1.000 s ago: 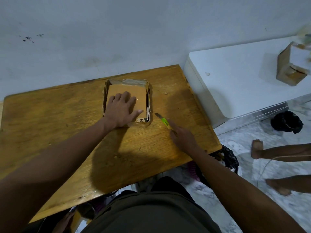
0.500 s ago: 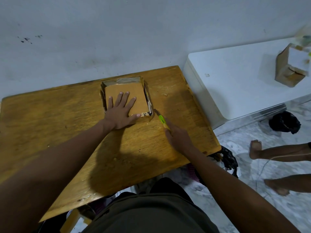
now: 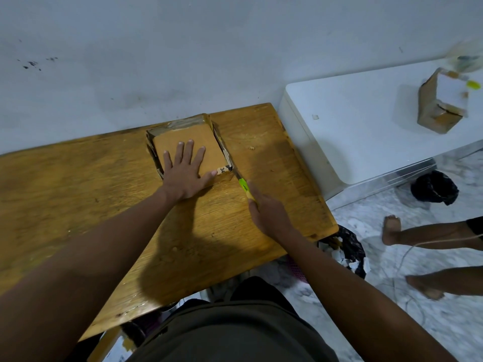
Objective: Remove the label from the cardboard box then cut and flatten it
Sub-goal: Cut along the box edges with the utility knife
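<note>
On the worn yellow-brown wooden desk (image 3: 78,194), the flat brown cardboard box (image 3: 190,142) is lying at 12 o'clock. The left hand (image 3: 184,173), fingers spread flat, is pinning it steady; the right hand (image 3: 269,212), at its 4 o'clock, is gripping the lime-green utility knife (image 3: 244,185), blade meeting the box's corner, presumably for cutting.

The left hand (image 3: 184,173) is covering the near part of the cardboard box (image 3: 189,145), hiding whatever lies under the palm. The knife (image 3: 244,186) blade is too thin to make out where it is meeting the box's corner, and its handle is disappearing inside the right hand (image 3: 269,214). The second box (image 3: 441,105) on the white surface (image 3: 352,121) is smearing into blur, and a person's legs (image 3: 431,231) are being cut off by the right edge.
</note>
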